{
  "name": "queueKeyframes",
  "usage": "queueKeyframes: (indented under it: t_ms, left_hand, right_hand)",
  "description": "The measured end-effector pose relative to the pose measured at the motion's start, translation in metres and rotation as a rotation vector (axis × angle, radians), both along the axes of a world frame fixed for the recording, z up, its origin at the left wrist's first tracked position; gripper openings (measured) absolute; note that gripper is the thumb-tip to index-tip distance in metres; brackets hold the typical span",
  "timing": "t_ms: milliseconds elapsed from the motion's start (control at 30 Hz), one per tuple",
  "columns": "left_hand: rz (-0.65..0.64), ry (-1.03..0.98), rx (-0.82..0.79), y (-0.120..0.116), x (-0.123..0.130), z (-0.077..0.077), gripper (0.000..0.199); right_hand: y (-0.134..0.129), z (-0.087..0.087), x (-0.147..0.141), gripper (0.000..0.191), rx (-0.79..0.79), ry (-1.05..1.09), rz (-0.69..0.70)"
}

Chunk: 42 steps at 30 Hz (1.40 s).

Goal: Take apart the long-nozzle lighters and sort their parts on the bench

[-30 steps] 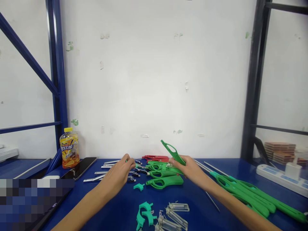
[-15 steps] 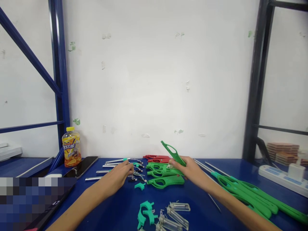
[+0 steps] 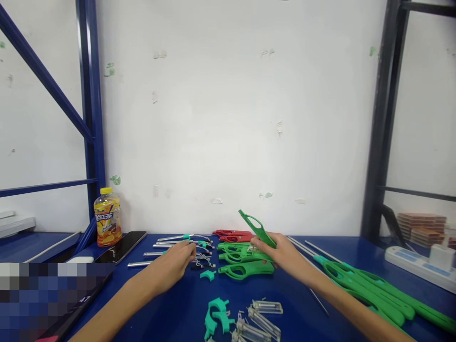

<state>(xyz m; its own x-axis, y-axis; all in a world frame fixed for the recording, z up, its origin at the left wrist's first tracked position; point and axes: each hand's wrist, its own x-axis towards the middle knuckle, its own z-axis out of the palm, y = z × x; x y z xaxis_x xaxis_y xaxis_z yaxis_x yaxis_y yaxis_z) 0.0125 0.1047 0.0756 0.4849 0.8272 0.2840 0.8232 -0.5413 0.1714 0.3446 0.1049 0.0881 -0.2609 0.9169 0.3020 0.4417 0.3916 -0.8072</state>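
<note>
My right hand (image 3: pixel 276 249) grips a green lighter handle shell (image 3: pixel 259 232) with a looped trigger opening, its narrow end tilted up to the left. A small clear piece shows at my thumb. Beneath it lie more green handle shells (image 3: pixel 245 270) and red ones (image 3: pixel 233 236). My left hand (image 3: pixel 176 263) is closed, fingertips pressed together over the row of metal lighter tubes (image 3: pixel 151 254) with thin wires; whatever it holds is hidden. A teal trigger (image 3: pixel 208 275) lies just right of it. Nearer me are more teal triggers (image 3: pixel 211 323) and clear fuel tanks (image 3: pixel 263 323).
Long green lighters with metal rods (image 3: pixel 370 285) lie at right, beside a white power strip (image 3: pixel 416 266). At left stand a drink bottle (image 3: pixel 108 218) and a phone (image 3: pixel 123 247). A white wall (image 3: pixel 228 118) closes off the back of the blue table (image 3: pixel 171 318).
The view has shifted very slightly. Both hands hold nearly the same positions, and the green handle shell stays in my right hand.
</note>
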Motion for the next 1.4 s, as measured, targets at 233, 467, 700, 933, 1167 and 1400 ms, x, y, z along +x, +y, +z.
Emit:
queueKeyframes:
  t_ms: [233,467,700,933,1167,1400]
  left_hand:
    - [0.01,0.058,-0.101,-0.003,0.001,0.004,0.019]
    - [0.035,0.135,-0.227,-0.01,0.001,0.019,0.012]
    - [0.099,0.192,-0.17,-0.008,-0.002,0.017,0.017]
    - [0.176,0.25,-0.06,-0.013,0.001,0.012,0.017]
    - [-0.044,0.023,0.224,-0.032,0.043,0.013,0.024]
    - [-0.237,-0.134,0.316,-0.048,0.074,-0.001,0.012]
  right_hand:
    - [-0.001,0.001,-0.001,0.05,0.046,-0.042,-0.017]
    - [0.0,-0.001,-0.001,0.048,0.051,-0.061,-0.027]
    - [0.0,-0.001,0.0,0.047,0.09,-0.084,-0.019]
    - [-0.006,0.001,-0.002,0.05,0.117,-0.113,-0.026]
    - [-0.01,-0.009,-0.007,0.061,0.167,-0.158,-0.104]
    - [-0.034,-0.003,-0.026,0.036,0.257,-0.18,0.061]
